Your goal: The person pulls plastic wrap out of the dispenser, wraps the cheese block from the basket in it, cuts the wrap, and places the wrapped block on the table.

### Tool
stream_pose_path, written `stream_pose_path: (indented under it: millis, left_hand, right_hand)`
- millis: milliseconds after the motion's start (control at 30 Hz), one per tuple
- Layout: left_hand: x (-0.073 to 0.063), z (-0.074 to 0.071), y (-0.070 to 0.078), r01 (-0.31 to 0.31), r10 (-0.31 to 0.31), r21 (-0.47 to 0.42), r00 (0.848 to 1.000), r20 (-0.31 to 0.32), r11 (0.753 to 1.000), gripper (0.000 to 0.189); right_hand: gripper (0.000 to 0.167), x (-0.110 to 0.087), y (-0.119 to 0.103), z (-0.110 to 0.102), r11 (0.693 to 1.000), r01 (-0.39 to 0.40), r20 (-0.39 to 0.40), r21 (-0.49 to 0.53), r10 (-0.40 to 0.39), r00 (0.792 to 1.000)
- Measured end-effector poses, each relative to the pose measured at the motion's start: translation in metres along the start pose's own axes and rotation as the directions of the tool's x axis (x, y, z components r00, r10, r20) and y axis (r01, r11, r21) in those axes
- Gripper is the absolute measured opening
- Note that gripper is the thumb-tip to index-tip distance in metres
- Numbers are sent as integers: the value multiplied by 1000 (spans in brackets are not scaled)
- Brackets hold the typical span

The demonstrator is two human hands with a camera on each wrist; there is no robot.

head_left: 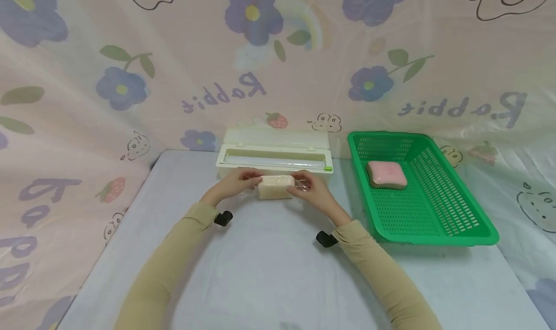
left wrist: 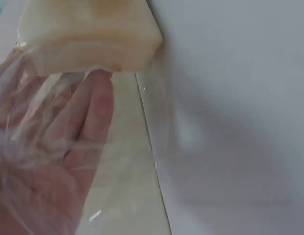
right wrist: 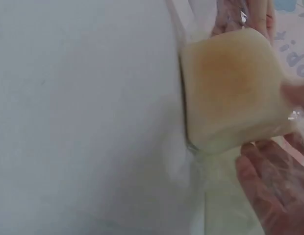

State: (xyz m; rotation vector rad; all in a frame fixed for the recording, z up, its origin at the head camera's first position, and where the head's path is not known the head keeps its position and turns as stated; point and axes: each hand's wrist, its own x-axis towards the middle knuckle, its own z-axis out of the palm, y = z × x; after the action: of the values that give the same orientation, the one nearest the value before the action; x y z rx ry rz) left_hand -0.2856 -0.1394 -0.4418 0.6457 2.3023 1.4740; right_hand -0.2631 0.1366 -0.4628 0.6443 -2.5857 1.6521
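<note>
A cream bread-like block [head_left: 275,187] with a browned patch lies between both hands, wrapped in clear plastic film [left wrist: 68,144]. My left hand [head_left: 237,181] holds its left end, thumb near the top edge; in the left wrist view the fingers [left wrist: 95,105] reach its end through the film. At the opposite end my right hand [head_left: 313,191] grips the block, its thumb on the face and fingers against the end. In the right wrist view the browned face of the block [right wrist: 230,83] shows, with loose film around the right fingers [right wrist: 260,181].
Right behind the hands stands a white film dispenser [head_left: 274,167], lid raised and a film roll inside. To the right, a green basket [head_left: 427,239] contains a pink-topped bread-like block [head_left: 387,173]. A white cloth [head_left: 265,272] covers the table; a printed curtain [head_left: 295,79] hangs behind.
</note>
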Motion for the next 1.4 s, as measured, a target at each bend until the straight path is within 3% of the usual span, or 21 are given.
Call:
stream_pose_path:
  millis: [167, 267, 400, 533, 633, 700, 833, 967, 1133, 1267, 1400]
  left_hand:
    - [6, 3, 1, 50, -56, -44, 988, -143, 998, 33]
    - [6, 8, 4, 69, -86, -80, 967, -241, 994, 31]
    - [3, 13, 10, 46, -85, -116, 932, -352, 992, 34]
    - [-1, 14, 8, 39, -52, -41, 912, -408, 998, 39]
    - [-1, 14, 5, 13, 6, 45, 917, -400, 999, 40]
    - [0, 14, 4, -6, 26, 54, 923, -383, 999, 38]
    - [1, 11, 0, 27, -3, 61, 929, -370, 998, 32]
    - [3, 8, -2, 65, -32, 81, 934, -357, 995, 33]
    - [0, 8, -7, 62, -40, 60, 949, -314, 996, 41]
    - [-12, 5, -12, 30, -13, 60, 962, -274, 998, 53]
    - [-27, 1, -18, 13, 19, 104, 956, -293, 995, 57]
  right_hand:
    - [33, 4, 5, 6, 1000, -7, -91, -4, 6, 996]
    - [32, 8, 5, 10, 999, -26, -151, 23, 29, 988]
    - [31, 14, 3, 14, 997, -47, -220, 63, 60, 974]
    - [31, 17, 1, 15, 991, -69, -250, 112, 95, 964]
    - [31, 16, 1, 14, 988, -83, -255, 130, 115, 960]
    - [30, 14, 2, 12, 990, -89, -270, 110, 116, 956]
    - [27, 6, 2, 8, 990, -74, -285, 124, 107, 953]
    - [20, 2, -1, 5, 975, -37, -231, 220, 88, 969]
    - [21, -3, -12, 2, 961, -86, -171, 263, 134, 976]
    - [26, -10, -3, -5, 970, -120, -166, 212, 157, 974]
    - [30, -18, 14, -12, 989, -126, -208, 76, 139, 968]
